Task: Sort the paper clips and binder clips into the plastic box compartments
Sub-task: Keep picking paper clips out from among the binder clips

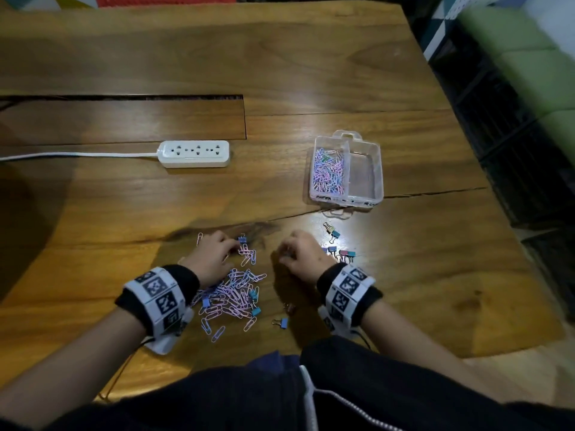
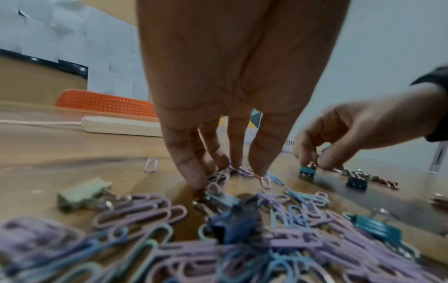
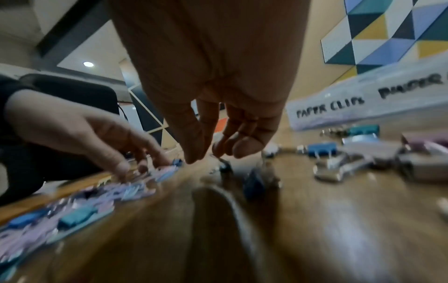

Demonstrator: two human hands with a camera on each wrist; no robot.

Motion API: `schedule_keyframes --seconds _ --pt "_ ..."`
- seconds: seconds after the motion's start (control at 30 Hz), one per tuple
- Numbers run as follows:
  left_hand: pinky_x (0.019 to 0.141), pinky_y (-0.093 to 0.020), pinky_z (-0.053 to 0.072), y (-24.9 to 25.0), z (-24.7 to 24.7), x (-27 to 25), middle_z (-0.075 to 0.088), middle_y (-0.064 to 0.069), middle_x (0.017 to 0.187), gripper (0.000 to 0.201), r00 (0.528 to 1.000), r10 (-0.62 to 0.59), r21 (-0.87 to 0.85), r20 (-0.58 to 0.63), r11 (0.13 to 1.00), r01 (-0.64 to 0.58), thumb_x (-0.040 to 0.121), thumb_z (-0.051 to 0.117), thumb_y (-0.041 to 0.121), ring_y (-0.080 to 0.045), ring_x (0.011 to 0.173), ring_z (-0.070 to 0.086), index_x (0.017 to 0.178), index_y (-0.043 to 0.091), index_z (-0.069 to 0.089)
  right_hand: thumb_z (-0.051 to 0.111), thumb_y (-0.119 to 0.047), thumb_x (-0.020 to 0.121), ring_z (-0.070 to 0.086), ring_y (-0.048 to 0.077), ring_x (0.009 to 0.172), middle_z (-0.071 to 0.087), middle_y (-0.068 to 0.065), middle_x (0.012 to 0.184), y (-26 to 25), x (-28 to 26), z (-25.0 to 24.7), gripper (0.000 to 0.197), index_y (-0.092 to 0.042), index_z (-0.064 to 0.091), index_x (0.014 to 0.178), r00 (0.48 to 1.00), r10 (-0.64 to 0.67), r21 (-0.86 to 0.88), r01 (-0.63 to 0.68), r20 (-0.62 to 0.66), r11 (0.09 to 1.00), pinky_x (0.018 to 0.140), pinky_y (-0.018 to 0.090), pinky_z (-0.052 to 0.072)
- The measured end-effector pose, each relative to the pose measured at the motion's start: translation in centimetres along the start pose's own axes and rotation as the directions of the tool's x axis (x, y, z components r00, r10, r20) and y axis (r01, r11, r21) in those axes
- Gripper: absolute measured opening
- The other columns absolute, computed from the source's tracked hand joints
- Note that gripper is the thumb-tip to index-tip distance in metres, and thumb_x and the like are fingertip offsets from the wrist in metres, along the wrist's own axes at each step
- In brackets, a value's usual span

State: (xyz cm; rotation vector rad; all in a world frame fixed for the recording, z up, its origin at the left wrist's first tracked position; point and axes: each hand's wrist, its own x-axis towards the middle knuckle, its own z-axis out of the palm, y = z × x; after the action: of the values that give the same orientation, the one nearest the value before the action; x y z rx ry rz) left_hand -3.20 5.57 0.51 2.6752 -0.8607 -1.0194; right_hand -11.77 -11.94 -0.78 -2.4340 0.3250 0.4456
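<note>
A heap of pastel paper clips with a few binder clips mixed in lies on the wooden table in front of me. My left hand stands over the heap's far edge, straight fingers touching paper clips. My right hand is just right of it; thumb and forefinger pinch the wire handle of a teal binder clip resting on the table. The clear plastic box sits farther back right. Its left compartment holds paper clips; its right one looks bare.
Several loose binder clips lie right of my right hand, two more nearer the box, one blue close to me. A white power strip with its cord lies back left. The table edge runs along the right.
</note>
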Motion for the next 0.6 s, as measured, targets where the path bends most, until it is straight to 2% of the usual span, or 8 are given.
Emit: schedule_keyframes --seconds 0.07,0.13,0.2,0.23,0.3,0.4,0.5,0.6 --pt "0.107 -0.031 0.030 0.3 0.3 0.4 0.035 -0.006 0.139 0.055 0.999 0.040 0.016 -0.011 0.999 -0.040 0.091 0.053 0.023 -0.022 0.126 0.033 0.142 0.021 0.032 0.053 -0.009 0.087 0.047 0.022 0.109 0.048 0.009 0.114 0.2 -0.5 0.8 0.023 -0.008 0.061 0.108 0.998 0.064 0.031 -0.064 0.004 0.997 0.099 0.032 0.040" --pt "0.106 -0.032 0.030 0.6 0.5 0.7 0.033 -0.004 0.139 0.066 0.997 0.080 0.050 0.016 0.995 -0.081 0.086 0.059 0.033 -0.021 0.125 0.030 0.143 0.023 0.029 0.050 -0.007 0.088 0.045 0.021 0.111 0.046 0.007 0.117 0.3 -0.8 0.7 0.025 -0.008 0.059 0.111 0.991 0.111 0.020 -0.110 -0.073 0.994 0.100 0.033 0.041" --pt "0.104 -0.033 0.032 1.0 0.8 0.7 0.031 -0.001 0.139 0.077 0.994 0.104 0.080 0.021 0.991 -0.105 0.078 0.067 0.040 -0.020 0.125 0.029 0.143 0.023 0.029 0.048 -0.006 0.088 0.041 0.022 0.114 0.044 0.008 0.119 0.3 -1.1 0.6 0.028 -0.009 0.055 0.115 0.976 0.118 -0.062 -0.132 -0.183 0.989 0.098 0.033 0.042" --pt "0.104 -0.033 0.033 1.1 1.0 0.7 0.031 -0.001 0.139 0.077 0.993 0.116 0.098 0.001 0.988 -0.116 0.075 0.069 0.040 -0.020 0.126 0.028 0.141 0.021 0.032 0.048 -0.006 0.088 0.040 0.023 0.114 0.043 0.009 0.120 0.1 -1.2 0.6 0.029 -0.009 0.054 0.116 0.968 0.110 -0.072 -0.129 -0.227 0.989 0.097 0.033 0.041" --pt "0.105 -0.031 0.034 1.5 1.6 0.4 0.033 -0.001 0.139 0.064 0.986 0.160 0.123 -0.050 0.981 -0.153 0.077 0.067 0.037 -0.019 0.126 0.030 0.133 0.017 0.041 0.049 -0.007 0.087 0.039 0.022 0.115 0.043 0.009 0.121 -0.5 -1.7 1.0 0.031 -0.010 0.052 0.118 0.961 0.094 -0.024 -0.104 -0.259 0.994 0.098 0.034 0.041" --pt "0.103 -0.029 0.035 2.1 2.7 0.0 0.040 -0.003 0.133 0.037 0.972 0.221 0.140 -0.084 0.968 -0.208 0.088 0.056 0.027 -0.019 0.121 0.037 0.122 0.013 0.051 0.057 -0.011 0.082 0.040 0.023 0.118 0.042 0.008 0.123 -1.1 -2.3 2.2 0.040 -0.014 0.049 0.121 0.987 0.082 0.064 -0.074 -0.139 0.995 0.103 0.039 0.040" --pt "0.095 -0.030 0.039 2.6 3.4 -0.3 0.050 -0.008 0.122 0.025 0.969 0.227 0.179 -0.101 0.962 -0.206 0.092 0.048 0.018 -0.022 0.112 0.046 0.114 0.009 0.055 0.067 -0.015 0.077 0.033 0.023 0.123 0.037 0.008 0.128 -1.5 -2.8 3.4 0.058 -0.016 0.042 0.128 0.995 0.087 0.073 -0.090 0.038 0.993 0.108 0.039 0.033" --pt "0.085 -0.029 0.043 2.7 3.2 -0.3 0.059 -0.008 0.108 0.018 0.974 0.189 0.055 -0.123 0.982 -0.183 0.089 0.050 0.014 -0.022 0.100 0.054 0.103 0.008 0.059 0.066 -0.018 0.078 0.031 0.022 0.124 0.036 0.007 0.130 -1.9 -3.1 4.1 0.057 -0.015 0.041 0.129 0.996 0.083 0.071 -0.086 0.040 0.994 0.109 0.037 0.031"
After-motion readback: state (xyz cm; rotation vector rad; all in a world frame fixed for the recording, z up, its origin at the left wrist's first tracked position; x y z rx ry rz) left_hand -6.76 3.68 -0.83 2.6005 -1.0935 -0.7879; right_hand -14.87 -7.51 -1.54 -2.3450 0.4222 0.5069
